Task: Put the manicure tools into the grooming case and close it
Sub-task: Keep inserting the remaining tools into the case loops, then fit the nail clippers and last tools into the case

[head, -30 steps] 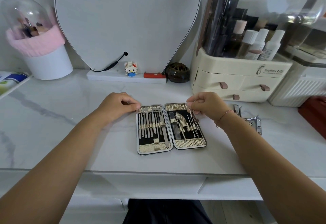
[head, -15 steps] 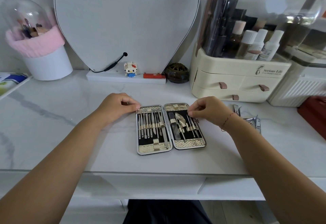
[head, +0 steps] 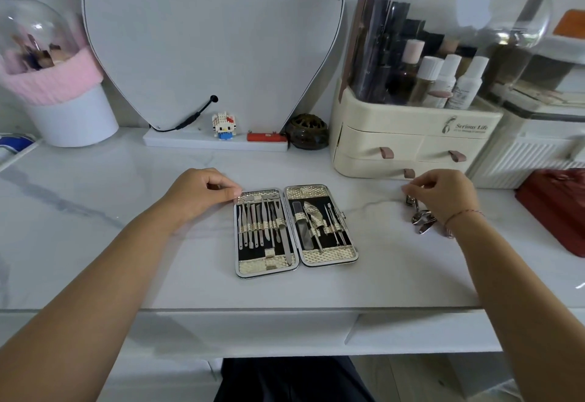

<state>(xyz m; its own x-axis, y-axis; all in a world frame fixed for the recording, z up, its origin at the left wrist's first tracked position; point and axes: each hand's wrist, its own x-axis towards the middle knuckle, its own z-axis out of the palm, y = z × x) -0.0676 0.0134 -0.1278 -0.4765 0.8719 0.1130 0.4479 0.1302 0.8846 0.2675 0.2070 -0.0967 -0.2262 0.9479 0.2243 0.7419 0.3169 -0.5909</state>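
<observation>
While pressing the open case's (head: 329, 254) corner with clenched left hand (head: 196, 192), hovering curled right hand (head: 443, 195) over clippers (head: 422, 221), grasp impossible to tell.

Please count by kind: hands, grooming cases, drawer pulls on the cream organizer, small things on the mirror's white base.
hands: 2, left hand and right hand
grooming case: 1
drawer pulls: 3
small things on the mirror base: 2, toy figure and red stick
total: 8
</observation>
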